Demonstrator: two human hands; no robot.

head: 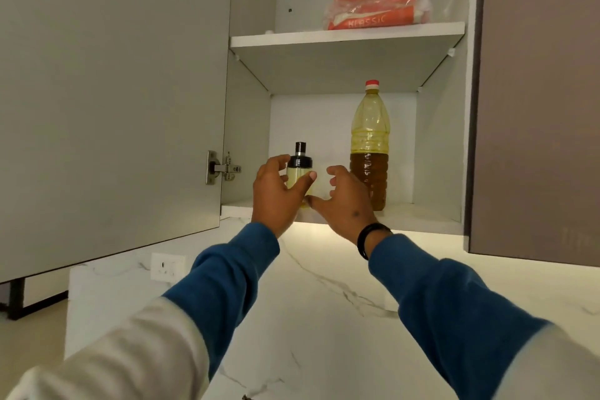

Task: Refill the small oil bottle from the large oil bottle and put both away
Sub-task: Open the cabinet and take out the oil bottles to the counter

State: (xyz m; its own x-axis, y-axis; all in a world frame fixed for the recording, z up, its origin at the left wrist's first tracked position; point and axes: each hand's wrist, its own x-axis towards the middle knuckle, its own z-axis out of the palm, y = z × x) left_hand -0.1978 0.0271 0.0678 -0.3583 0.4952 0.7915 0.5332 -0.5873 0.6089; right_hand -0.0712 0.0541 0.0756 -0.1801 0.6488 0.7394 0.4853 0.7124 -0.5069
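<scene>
The small oil bottle [299,169], clear with pale yellow oil and a black cap, stands at the front of the open cabinet's lower shelf [418,217]. My left hand [279,193] wraps around it, thumb across its front and fingers by the cap. My right hand [345,201] is beside it with its fingers spread and holds nothing; its thumb reaches toward the small bottle's base. The large oil bottle [369,146], with a red cap and amber oil in its lower half, stands upright on the same shelf just right of my right hand, which partly hides it.
The cabinet door [110,101] hangs open at the left. An orange plastic packet [376,10] lies on the upper shelf [344,37]. A closed brown cabinet door [535,101] is at the right. Below are a white marble backsplash and counter [324,318] with a wall socket [167,266].
</scene>
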